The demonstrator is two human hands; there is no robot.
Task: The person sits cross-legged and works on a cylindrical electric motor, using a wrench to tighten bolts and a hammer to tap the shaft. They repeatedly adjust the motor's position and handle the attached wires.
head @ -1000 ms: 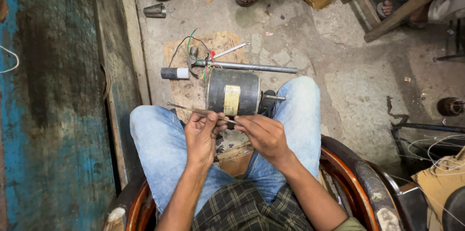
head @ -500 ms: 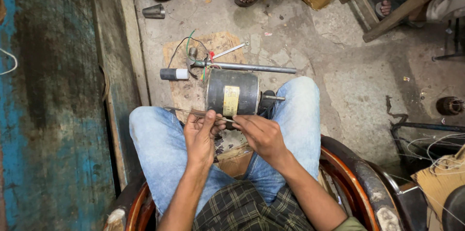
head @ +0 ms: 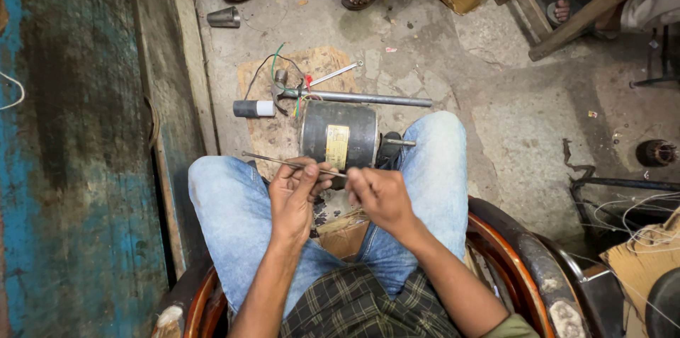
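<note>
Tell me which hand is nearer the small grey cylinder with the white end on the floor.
Left. The left hand sits below and just right of the cylinder; the right hand is farther right, beyond the motor.

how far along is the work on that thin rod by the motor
Done, as far as shows: the grey motor lies on its side between the knees, its coloured wires loose on the floor beside a long metal bar. In hand: the left hand and right hand pinch a thin metal rod over the lap. Left: the rod is not touching the motor; nothing shows it fitted anywhere.
</note>
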